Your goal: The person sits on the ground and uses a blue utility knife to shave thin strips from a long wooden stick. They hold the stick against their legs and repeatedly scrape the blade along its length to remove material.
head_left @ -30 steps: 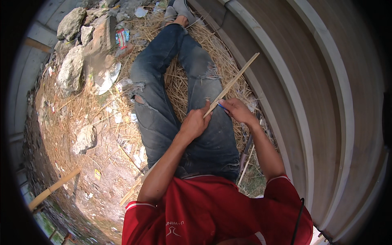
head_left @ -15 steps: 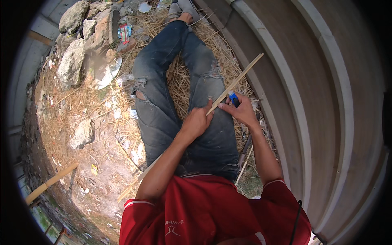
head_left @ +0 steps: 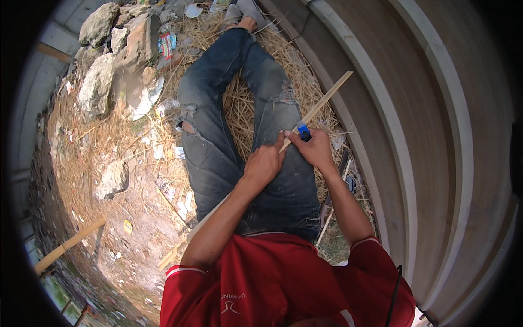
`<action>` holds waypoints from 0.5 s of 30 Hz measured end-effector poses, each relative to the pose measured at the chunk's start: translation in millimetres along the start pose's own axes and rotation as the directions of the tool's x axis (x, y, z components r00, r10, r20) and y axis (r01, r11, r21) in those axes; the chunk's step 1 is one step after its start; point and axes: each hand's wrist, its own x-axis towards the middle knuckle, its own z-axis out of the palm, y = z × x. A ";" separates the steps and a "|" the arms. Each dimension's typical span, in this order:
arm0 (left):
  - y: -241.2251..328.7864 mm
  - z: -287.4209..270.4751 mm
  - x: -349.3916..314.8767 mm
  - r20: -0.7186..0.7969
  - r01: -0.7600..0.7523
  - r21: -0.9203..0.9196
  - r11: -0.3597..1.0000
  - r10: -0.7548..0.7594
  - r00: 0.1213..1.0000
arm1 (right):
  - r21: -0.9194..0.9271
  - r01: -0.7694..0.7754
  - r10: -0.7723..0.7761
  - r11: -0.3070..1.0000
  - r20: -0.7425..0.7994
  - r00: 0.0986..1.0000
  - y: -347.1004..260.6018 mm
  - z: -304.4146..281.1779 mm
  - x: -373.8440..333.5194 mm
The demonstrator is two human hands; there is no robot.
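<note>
A long, pale bamboo strip (head_left: 328, 101) slants over my right thigh, its far end pointing up and to the right. My left hand (head_left: 264, 163) is closed on the near part of the strip, index finger stretched along it. My right hand (head_left: 315, 148) grips a blue utility knife (head_left: 303, 131) against the strip, with its thumb near my left fingertip. The knife's blade is too small to make out. Beyond my left forearm a pale length shows again; I cannot tell whether it is the same strip.
My legs in torn jeans (head_left: 210, 109) stretch out over dry straw (head_left: 239, 117). A corrugated metal wall (head_left: 436, 136) rises close on the right. Large rocks (head_left: 97, 84) and litter lie to the left, with a wooden pole (head_left: 71, 245) at the lower left.
My right hand and the utility knife have slid a little left and down the strip, toward my left hand. The left hand has barely moved.
</note>
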 end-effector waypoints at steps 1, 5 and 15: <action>-1.4 2.8 -0.5 -0.014 -0.009 0.011 1.000 0.009 1.000 | -0.029 0.008 -0.008 1.000 0.006 1.000 0.8 -0.8 2.7; -2.4 4.1 0.4 -0.026 -0.021 0.005 1.000 0.021 0.999 | -0.014 0.046 -0.045 0.999 0.035 0.998 15.9 1.7 11.8; -1.8 -2.7 1.1 0.017 -0.012 -0.121 0.993 0.014 1.000 | -0.122 0.562 -0.570 0.818 -0.040 0.821 33.6 6.9 10.6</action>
